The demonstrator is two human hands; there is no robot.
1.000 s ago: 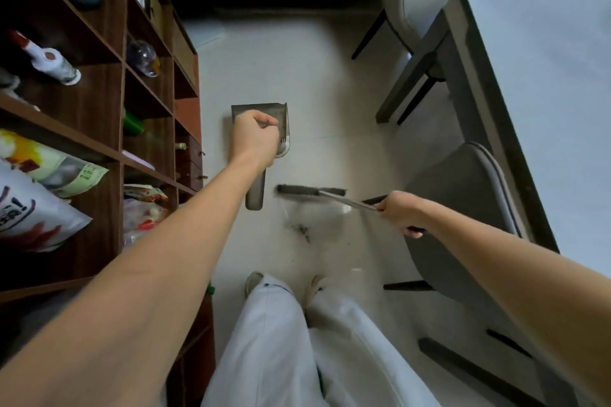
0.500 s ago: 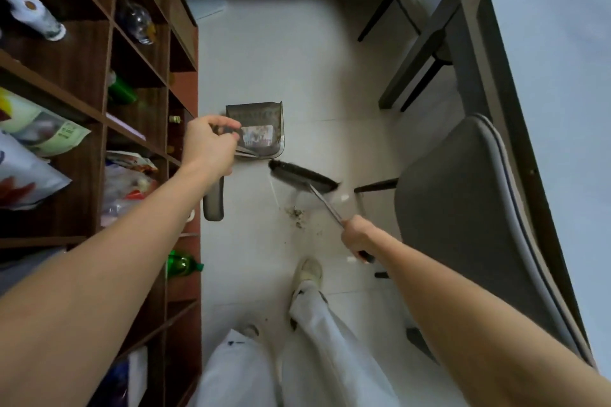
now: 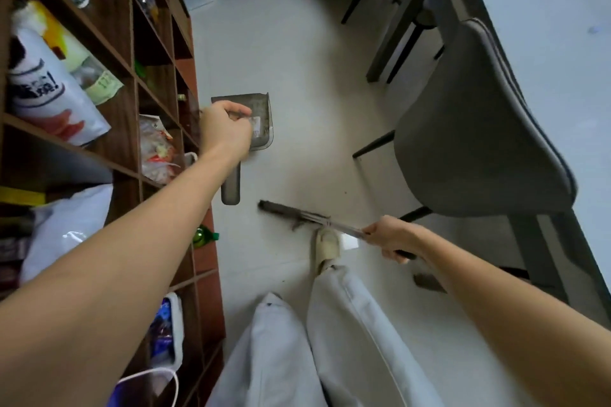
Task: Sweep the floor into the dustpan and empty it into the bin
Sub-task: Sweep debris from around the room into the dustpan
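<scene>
A grey long-handled dustpan stands on the pale floor beside the shelf. My left hand is above it, fingers curled round the top of its handle, and hides part of the pan. My right hand grips the thin metal shaft of a broom. The dark broom head lies on the floor below and right of the pan, apart from it. A small clump of dark dust sits against the bristles, just in front of my shoe.
A tall wooden shelf full of bags and bottles lines the left side. A grey chair and a table crowd the right. A white scrap and a brown scrap lie on the floor.
The broom head has drawn back from the dustpan's mouth toward my foot. My right hand moved right. My left hand shifted right over the pan.
</scene>
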